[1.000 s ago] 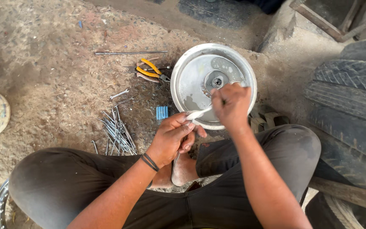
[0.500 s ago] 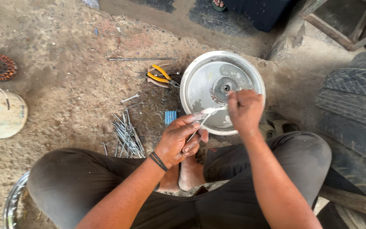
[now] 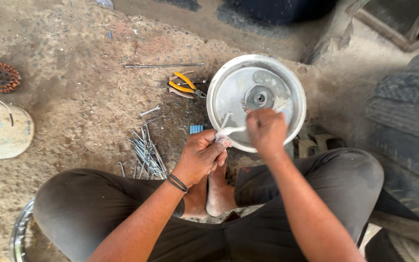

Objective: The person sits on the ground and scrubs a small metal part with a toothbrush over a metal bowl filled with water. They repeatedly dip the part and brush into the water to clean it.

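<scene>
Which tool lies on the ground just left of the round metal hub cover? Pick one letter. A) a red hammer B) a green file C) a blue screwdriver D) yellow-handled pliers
D: the yellow-handled pliers lie on the dirt just left of the round metal hub cover, below a long thin metal rod.

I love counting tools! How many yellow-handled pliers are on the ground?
1. The yellow-handled pliers lie on the dirt just left of the round metal hub, above the pile of spokes. More could be hidden under the person's legs.
</scene>
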